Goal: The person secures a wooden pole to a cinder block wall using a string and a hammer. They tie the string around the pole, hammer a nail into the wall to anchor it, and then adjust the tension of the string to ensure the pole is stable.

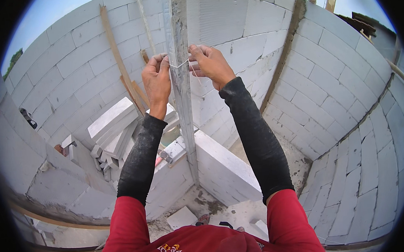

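Note:
A thin white string (179,65) runs across an upright, mortar-smeared metal bar (181,100) in front of me. My left hand (157,85) is on the bar's left side, thumb and forefinger pinched on the string. On the other side my right hand (212,66) pinches the string between thumb and fingers. A loose string end hangs below the right hand. The bar's foot meets the corner between two low walls of white blocks (222,165).
A tool with a metal head (166,157) lies on the left low wall. Behind it are stacked white blocks (116,123) and leaning wooden planks (118,57). Tall block walls (326,71) surround the space. A loose block piece (182,218) lies on the floor near my feet.

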`<state>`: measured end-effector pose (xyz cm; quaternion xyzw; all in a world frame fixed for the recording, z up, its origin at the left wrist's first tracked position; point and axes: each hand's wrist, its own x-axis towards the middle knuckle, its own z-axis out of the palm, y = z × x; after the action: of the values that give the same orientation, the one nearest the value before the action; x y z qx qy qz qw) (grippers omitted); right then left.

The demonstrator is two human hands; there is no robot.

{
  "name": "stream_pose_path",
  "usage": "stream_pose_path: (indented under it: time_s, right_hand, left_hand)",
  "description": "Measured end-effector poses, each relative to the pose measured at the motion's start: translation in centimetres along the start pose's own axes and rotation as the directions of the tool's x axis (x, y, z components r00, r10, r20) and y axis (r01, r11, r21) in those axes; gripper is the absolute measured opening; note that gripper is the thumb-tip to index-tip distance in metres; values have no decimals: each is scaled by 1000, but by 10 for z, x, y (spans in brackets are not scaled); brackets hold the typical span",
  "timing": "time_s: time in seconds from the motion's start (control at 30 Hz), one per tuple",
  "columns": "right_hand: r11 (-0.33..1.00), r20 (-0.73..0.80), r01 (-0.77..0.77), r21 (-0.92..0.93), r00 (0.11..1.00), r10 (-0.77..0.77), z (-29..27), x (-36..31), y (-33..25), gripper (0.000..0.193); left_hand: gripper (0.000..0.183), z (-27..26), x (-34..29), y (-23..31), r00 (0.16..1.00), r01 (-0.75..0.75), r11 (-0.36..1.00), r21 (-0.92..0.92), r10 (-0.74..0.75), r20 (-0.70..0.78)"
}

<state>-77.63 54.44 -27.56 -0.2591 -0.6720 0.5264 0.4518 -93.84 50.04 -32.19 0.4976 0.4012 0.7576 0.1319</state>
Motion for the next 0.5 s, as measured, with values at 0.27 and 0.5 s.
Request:
stream_pose_path:
  time_s: [0.27,0.5]
  right_hand:
    - [790,-184,137,-597,936,-301,-5,-49,-12,37]
    - [863,-332,74,-500,904,-270,-25,-14,15,36]
  left_hand:
    - [21,-8,22,-22,988,59,982,-177,-33,151]
    - [24,-11,51,-33,903,209,977,-35,-180,390]
